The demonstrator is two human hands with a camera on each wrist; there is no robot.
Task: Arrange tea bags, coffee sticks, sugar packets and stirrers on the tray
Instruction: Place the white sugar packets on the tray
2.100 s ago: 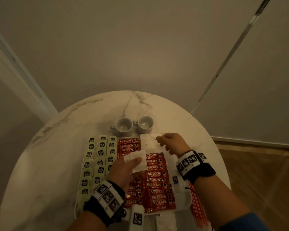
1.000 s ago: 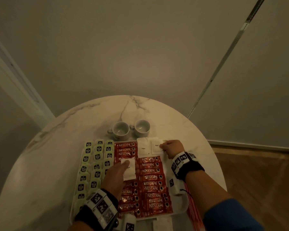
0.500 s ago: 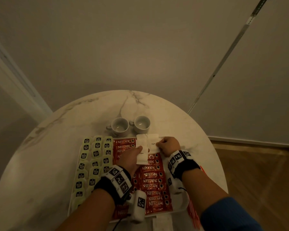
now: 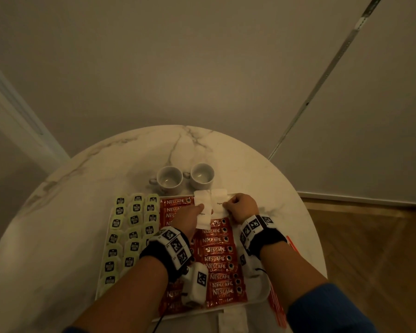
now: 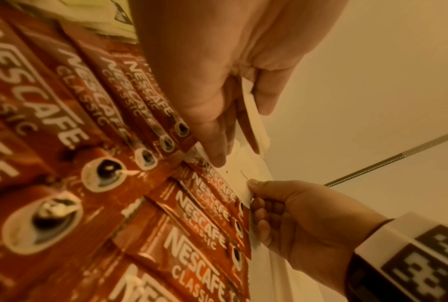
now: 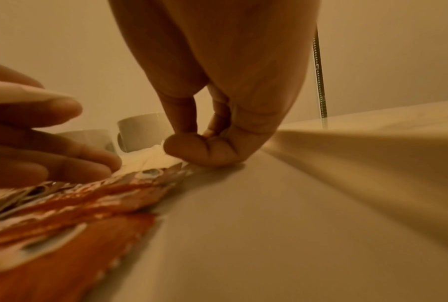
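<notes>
A white tray point(image 4: 262, 293) holds rows of green tea bags point(image 4: 132, 221) on its left and red coffee sticks point(image 4: 217, 251) down its middle. At its far right corner lie two white sugar packets point(image 4: 220, 199). My right hand point(image 4: 227, 206) pinches the near edge of the right-hand one point(image 5: 239, 179), fingers curled. My left hand point(image 4: 201, 207) holds another sugar packet point(image 4: 204, 217) between thumb and fingers point(image 5: 254, 122), over the coffee sticks and overlapping the left-hand packet. Red-striped stirrers point(image 4: 277, 306) lie off the tray's right side.
Two white cups point(image 4: 169, 180) point(image 4: 202, 175) stand just beyond the tray's far edge on the round marble table point(image 4: 65, 212). More white packets point(image 4: 233, 320) lie at the tray's near edge. A wall rises behind the table; wooden floor shows at right.
My left hand has carried its sugar packet from the tray's middle up to the far end, next to the packets under my right hand. The right hand has stayed in place.
</notes>
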